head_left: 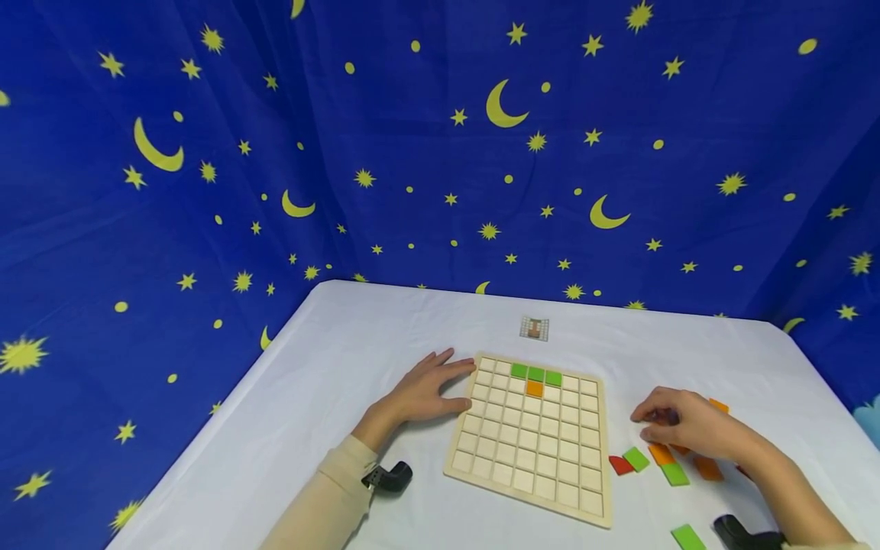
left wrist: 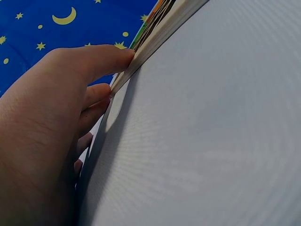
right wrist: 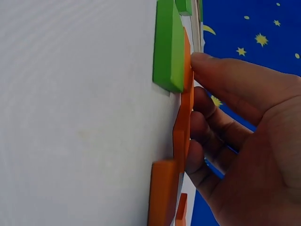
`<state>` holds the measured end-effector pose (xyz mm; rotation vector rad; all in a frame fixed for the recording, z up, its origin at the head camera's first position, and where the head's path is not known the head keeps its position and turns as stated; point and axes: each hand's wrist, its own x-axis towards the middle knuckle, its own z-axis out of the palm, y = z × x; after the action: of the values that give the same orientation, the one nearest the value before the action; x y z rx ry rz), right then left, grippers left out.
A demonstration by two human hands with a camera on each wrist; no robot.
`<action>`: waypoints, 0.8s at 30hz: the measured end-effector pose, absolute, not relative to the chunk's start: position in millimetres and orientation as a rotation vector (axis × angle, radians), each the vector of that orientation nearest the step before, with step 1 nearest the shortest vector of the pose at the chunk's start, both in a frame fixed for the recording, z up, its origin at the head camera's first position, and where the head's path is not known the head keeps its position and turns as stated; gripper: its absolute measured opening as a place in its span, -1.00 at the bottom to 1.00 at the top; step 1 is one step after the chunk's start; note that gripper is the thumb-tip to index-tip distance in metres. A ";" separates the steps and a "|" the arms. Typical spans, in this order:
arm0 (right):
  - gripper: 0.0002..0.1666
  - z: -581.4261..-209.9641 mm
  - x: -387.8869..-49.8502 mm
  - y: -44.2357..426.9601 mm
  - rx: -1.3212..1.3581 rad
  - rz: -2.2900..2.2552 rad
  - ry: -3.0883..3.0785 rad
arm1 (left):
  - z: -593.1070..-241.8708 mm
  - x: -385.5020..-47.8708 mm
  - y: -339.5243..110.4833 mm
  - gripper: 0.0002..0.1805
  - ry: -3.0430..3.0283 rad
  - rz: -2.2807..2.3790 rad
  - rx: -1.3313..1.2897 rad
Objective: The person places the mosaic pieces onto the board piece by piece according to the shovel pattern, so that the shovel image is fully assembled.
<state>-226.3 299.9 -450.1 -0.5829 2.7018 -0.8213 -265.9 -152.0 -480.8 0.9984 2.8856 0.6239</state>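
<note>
- A beige sleeve [head_left: 323, 496] is lying nearest the camera, with a black mount [head_left: 392, 477] sitting at its cuff.
- The left grip [head_left: 429, 388] is resting on the counter [head_left: 385, 321], its fingers and thumb spreading apart and touching the left edge of the board [head_left: 529, 441].
- The board is lying flat, between the two grips.
- Three green tiles [head_left: 535, 373] are filling neighbouring cells of its far row; one orange tile [head_left: 534, 389] is sitting just nearer than the middle one.
- The right grip [head_left: 694, 422] is hanging low over loose tiles, right of the board, its fingers bending loosely, thumb and fingertips standing slightly apart, nothing showing between them.
- A loose orange tile [head_left: 661, 454] is lying just under its thumb; whether they are touching I cannot tell.
- A loose green tile [head_left: 674, 474] is lying beside that one, nearer the camera.
- A red tile [head_left: 621, 464] is lying between the board and the right grip.
- A card [head_left: 534, 328] is lying beyond the board.
</note>
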 end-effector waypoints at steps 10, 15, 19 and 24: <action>-0.67 -448.5 -219.9 306.7 -0.421 -0.800 2.676 | -483.6 -267.3 -152.9 -0.24 2.895 0.630 1.018; -0.65 -448.4 -219.9 309.6 -0.384 -0.845 2.629 | -482.1 -266.9 -153.0 -0.24 2.886 0.647 1.029; -0.67 -449.7 -220.5 311.1 -0.414 -0.854 2.627 | -482.5 -267.3 -153.4 -0.24 2.891 0.643 1.040; -0.68 -451.3 -220.5 311.5 -0.404 -0.848 2.659 | -482.7 -267.3 -153.6 -0.23 2.894 0.636 1.044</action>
<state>-220.5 311.5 -451.3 -0.4041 2.6589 -0.8480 -267.3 -153.6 -482.7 1.0436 2.8937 0.6357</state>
